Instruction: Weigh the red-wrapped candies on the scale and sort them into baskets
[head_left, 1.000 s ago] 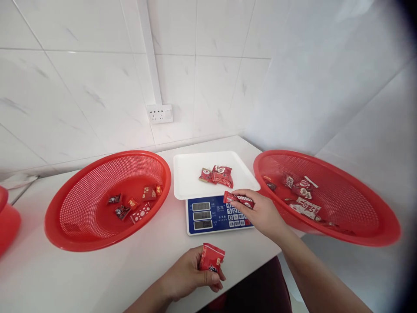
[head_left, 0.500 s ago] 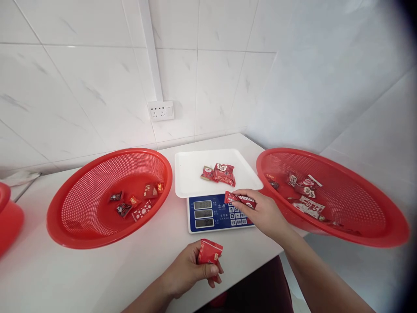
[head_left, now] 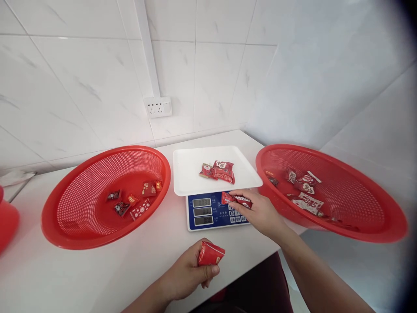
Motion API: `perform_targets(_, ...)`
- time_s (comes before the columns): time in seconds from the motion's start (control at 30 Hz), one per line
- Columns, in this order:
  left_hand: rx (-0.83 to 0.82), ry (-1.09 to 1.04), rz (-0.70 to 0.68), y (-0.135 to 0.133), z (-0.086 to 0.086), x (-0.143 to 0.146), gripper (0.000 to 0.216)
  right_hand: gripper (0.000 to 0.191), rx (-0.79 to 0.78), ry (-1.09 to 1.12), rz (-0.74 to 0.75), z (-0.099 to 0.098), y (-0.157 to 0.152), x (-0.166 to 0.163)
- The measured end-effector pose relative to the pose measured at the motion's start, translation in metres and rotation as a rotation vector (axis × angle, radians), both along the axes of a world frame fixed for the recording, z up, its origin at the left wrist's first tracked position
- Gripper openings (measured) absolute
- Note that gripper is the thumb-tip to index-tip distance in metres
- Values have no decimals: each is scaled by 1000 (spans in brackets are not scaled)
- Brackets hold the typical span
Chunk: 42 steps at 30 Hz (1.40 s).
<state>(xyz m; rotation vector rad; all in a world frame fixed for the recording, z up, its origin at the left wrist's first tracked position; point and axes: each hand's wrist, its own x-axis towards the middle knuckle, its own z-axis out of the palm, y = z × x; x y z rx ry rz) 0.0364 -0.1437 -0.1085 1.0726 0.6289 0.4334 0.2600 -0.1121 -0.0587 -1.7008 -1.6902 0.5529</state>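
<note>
Near the front edge of the table, my left hand [head_left: 192, 270] is closed around a red snack packet [head_left: 211, 253], whose upper end sticks out above the thumb. My right hand [head_left: 260, 213] pinches a slim red packet [head_left: 242, 201] over the keypad of a digital scale [head_left: 211, 221]. The packet's left end juts out past the fingertips, and the hand hides part of the keys. On the scale's white tray [head_left: 187, 176] lie a large red packet [head_left: 223, 171] and a smaller red-and-gold packet [head_left: 206, 170], side by side.
A red perforated basket [head_left: 81, 191] with several small packets stands on the left. Another red basket [head_left: 368, 195] holding several packets is on the right, tilted in view. A further red container [head_left: 6, 224] shows at the left edge. A power socket [head_left: 158, 107] is on the tiled wall.
The packet in my left hand has turned slightly, and the fingers have curled in more. My right hand has shifted a little left with its packet. The view has moved slightly.
</note>
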Motion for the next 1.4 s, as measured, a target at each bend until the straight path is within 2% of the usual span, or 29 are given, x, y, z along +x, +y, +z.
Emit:
perform_targets(0.2,35,82,68,3,-8,-1,39,22,60,1,7,8,6,-3)
perform_targets(0.3,65,31,33,4,-7,-5,43,21,86,36,5,11,4,-2)
perform_targets(0.4,126,-59,59,5,13,-9,38,23,65,72,-5,6,-4,2)
perform_targets(0.47,224,-29,138,8,36,-9,28,24,50,82,-11,1,-13,8)
perform_targets(0.53,376,96,212,17,63,-6,25,24,34,97,-5,-5,-23,14)
perform_targets(0.63,615,318,310,45,96,9,25,24,10,154,5,-13,-39,23)
perform_targets(0.7,751,488,400,74,108,24,25,24,-4,188,-3,-17,-49,27)
perform_targets(0.73,795,525,384,91,110,33,26,24,-12,196,-6,-19,-53,30)
perform_targets(0.8,831,561,411,125,108,50,34,24,-20,205,-9,-22,-61,34)
perform_targets(0.9,845,654,424,169,96,73,32,25,-20,210,-28,-24,-71,41)
perform_targets(0.97,867,711,421,188,90,83,26,25,-20,206,-57,-24,-77,46)
perform_targets(1.03,915,735,430,196,89,89,21,26,-22,191,-91,-24,-82,52)
perform_targets(1.13,1011,699,456,181,99,89,22,26,-21,178,-138,-25,-88,58)
perform_targets(1.23,1062,613,440,132,105,80,28,26,-38,222,-151,-28,-92,58)
perform_targets(1.3,1030,546,329,88,98,73,30,26,-68,294,-119,-31,-93,52)
perform_targets(1.4,791,442,99,29,70,64,33,22,-125,401,16,-34,-90,36)
